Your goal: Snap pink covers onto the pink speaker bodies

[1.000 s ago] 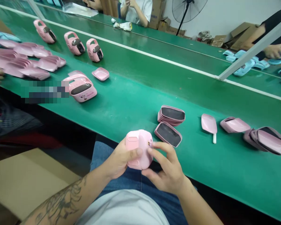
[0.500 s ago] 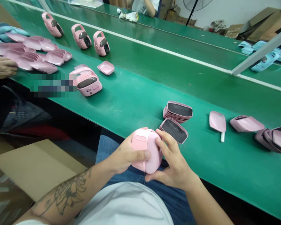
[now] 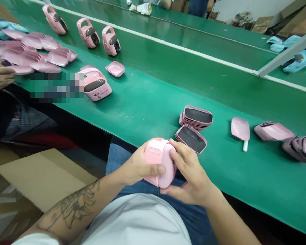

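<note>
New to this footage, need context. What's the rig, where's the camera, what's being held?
There's no machine here: a person is working with two bare hands, filmed by a camera worn on their head, looking forward and down. Their left hand and right hand hold a rounded pink plastic casing between them, above their lap. On the green workbench ahead lie a stack of pink shells with dark inner faces, one more such shell, a pink scoop-shaped part with a white stem and, further off, assembled pink units. Another person's hand is at the far left, beside a pile of pink pieces.
</note>
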`<state>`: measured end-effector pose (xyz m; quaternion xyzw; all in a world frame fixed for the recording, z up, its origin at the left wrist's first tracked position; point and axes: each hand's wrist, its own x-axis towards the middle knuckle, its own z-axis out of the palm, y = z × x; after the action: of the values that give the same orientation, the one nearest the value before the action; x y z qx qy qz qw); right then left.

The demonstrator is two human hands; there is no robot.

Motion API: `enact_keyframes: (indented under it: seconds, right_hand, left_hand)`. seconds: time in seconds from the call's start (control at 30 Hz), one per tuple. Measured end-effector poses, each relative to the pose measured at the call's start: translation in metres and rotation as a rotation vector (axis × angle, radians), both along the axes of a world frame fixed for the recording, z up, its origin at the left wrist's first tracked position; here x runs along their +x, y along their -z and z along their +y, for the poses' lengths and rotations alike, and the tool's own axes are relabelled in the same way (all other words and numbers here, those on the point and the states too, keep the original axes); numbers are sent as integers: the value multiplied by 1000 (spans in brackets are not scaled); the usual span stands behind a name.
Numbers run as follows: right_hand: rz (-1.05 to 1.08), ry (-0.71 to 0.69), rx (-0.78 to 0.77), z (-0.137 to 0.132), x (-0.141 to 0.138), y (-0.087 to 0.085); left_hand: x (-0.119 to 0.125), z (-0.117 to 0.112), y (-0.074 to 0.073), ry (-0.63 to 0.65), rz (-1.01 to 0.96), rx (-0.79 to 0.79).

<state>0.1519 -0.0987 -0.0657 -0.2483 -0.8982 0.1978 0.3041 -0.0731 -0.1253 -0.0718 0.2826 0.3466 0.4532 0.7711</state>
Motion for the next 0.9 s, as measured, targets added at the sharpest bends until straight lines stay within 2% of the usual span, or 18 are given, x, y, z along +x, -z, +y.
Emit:
enact_keyframes:
  seconds: [0.43, 0.77, 0.9]
  right_hand:
    - [-19, -57, -82, -5, -1, -12]
    - [-26, -66, -71, -6, 0, -12]
    - [-24, -24, -129, -8, 2, -11]
  left_hand:
    - [2, -6, 3, -8, -74, 21]
    - [3, -4, -1, 9, 29, 22]
    - [6, 0, -5, 5, 37, 17]
